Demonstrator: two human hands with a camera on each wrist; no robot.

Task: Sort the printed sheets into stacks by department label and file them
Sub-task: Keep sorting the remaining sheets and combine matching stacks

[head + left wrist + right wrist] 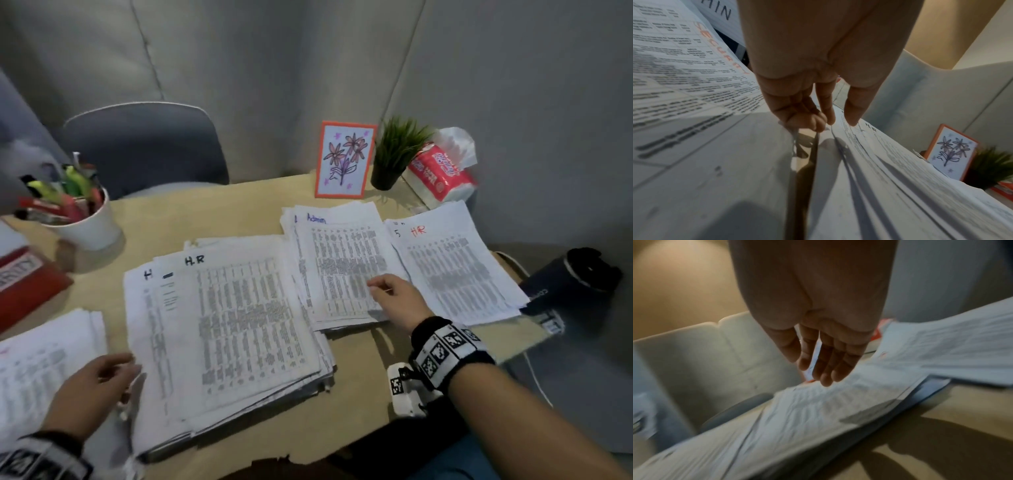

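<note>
A thick central stack of white printed sheets point(226, 329), marked "H.R" in black on top, lies on the tan wooden worktop point(363, 407). Just beside it, to its right, a thinner white stack labelled "Admin" in blue point(339, 267) overlaps its corner, and further right lies a white stack labelled "HR" in red point(455, 270). A fourth white stack marked "SECURITY" in orange point(684, 68) lies at the left edge of the worktop.

The left hand point(92, 383) is placed at the left edge of the central stack; in the left wrist view its fingers point(807, 120) are seen pinching the edge of sheets there. The right hand point(397, 298) is held over the lower right part of the "Admin" stack with fingers relaxed and nothing grasped; contact with the paper cannot be confirmed.

At the rear of the worktop are noted an orange-framed flower drawing point(346, 159), a small green potted plant point(394, 154) and a red-and-white tissue pack point(442, 171). A white cup of pens and markers point(82, 212) stands at the left.
</note>
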